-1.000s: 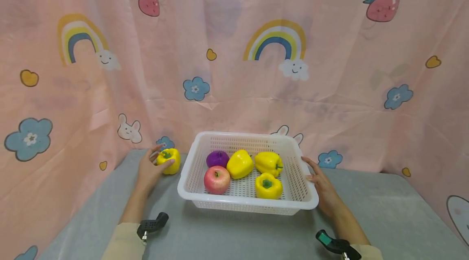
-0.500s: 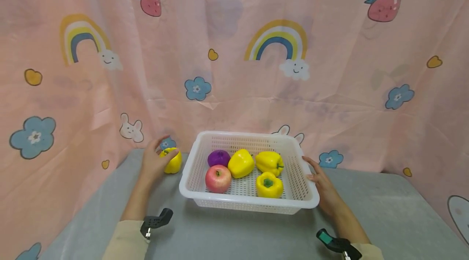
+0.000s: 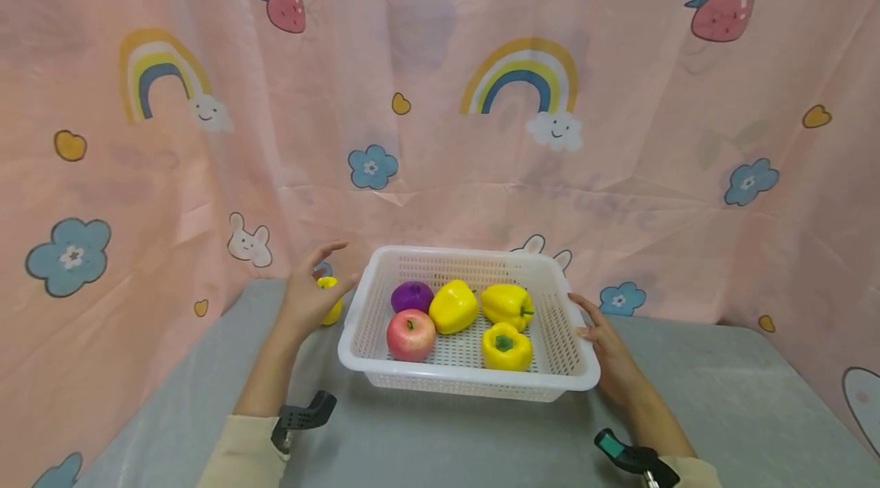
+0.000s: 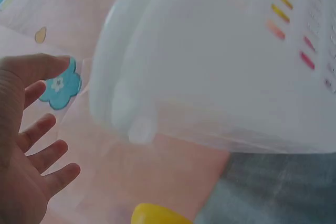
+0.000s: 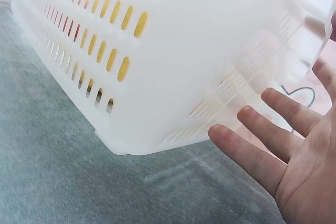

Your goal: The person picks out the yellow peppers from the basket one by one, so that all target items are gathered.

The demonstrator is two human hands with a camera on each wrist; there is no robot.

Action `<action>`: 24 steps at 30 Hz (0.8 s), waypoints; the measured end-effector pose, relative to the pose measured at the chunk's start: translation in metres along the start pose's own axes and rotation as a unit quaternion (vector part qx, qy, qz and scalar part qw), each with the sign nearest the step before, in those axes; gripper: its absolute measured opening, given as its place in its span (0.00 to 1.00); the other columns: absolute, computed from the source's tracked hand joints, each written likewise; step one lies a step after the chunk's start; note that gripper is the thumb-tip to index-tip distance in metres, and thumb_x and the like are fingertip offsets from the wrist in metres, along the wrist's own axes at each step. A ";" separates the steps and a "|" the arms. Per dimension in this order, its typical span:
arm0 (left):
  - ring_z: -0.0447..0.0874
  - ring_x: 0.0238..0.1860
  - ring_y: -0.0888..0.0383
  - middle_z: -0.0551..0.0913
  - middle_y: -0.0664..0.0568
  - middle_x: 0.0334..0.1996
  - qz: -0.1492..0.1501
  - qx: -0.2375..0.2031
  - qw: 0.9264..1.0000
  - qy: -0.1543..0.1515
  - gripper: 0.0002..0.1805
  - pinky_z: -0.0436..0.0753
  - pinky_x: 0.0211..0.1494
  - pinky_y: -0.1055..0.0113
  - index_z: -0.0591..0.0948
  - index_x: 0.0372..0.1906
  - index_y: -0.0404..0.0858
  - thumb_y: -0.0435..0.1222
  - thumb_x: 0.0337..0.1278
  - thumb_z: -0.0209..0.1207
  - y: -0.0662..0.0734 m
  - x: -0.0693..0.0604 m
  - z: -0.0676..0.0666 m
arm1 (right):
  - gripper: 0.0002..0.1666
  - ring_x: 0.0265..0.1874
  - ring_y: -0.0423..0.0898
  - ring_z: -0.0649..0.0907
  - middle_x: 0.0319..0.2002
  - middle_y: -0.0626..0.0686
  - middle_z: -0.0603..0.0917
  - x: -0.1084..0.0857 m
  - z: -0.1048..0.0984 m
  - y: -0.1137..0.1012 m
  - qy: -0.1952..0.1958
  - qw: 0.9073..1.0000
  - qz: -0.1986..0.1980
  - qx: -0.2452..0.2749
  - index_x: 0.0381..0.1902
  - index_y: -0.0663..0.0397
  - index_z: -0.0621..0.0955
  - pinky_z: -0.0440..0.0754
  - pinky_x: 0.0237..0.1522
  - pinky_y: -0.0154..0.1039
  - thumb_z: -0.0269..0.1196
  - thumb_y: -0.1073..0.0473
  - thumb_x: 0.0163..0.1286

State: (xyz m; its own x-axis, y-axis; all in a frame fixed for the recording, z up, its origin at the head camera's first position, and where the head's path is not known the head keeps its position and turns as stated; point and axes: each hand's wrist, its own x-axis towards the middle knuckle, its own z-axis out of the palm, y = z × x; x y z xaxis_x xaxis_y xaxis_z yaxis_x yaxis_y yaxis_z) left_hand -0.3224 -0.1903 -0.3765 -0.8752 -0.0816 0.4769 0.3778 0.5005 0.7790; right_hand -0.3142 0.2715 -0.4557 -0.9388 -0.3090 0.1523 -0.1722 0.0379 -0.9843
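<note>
A white plastic basket (image 3: 481,377) holds a red apple (image 3: 411,335), a purple round onion-like piece (image 3: 412,296) and several yellow bell peppers (image 3: 507,347). My left hand (image 3: 309,293) is at the basket's left side, fingers spread and holding nothing; the left wrist view shows the hand (image 4: 23,145) apart from the basket wall (image 4: 210,77). Beyond it, another yellow bell pepper (image 3: 333,312) sits on the table, partly hidden by the hand. On the right, my right hand (image 3: 612,358) lies against the basket's rim, its fingers (image 5: 252,156) fairly straight along the outer wall.
A grey cloth-like surface (image 3: 426,442) covers the table. Behind it hangs a pink curtain (image 3: 440,198) printed with rainbows, flowers and strawberries. Black camera mounts (image 3: 305,415) sit on both wrists.
My left hand has moved right from the loose yellow bell pepper toward the basket's left rim, covering more of that pepper. The right hand stays at the basket's right side.
</note>
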 end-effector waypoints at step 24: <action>0.72 0.71 0.46 0.75 0.47 0.69 0.085 0.006 0.992 -0.093 0.30 0.75 0.71 0.43 0.77 0.64 0.44 0.39 0.55 0.72 0.051 -0.018 0.037 | 0.31 0.50 0.39 0.85 0.64 0.36 0.72 0.001 0.001 0.001 -0.009 1.000 -0.015 0.007 0.78 0.34 0.51 0.89 0.49 0.41 0.42 0.54 0.81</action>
State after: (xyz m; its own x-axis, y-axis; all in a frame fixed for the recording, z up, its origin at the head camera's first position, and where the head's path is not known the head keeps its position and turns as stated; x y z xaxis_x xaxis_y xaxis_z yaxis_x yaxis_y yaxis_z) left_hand -0.2987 -0.1313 -0.3600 -0.8401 0.1644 0.5169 0.5221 0.5034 0.6885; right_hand -0.3146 0.2705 -0.4567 -0.9276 -0.3267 0.1811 -0.1968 0.0151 -0.9803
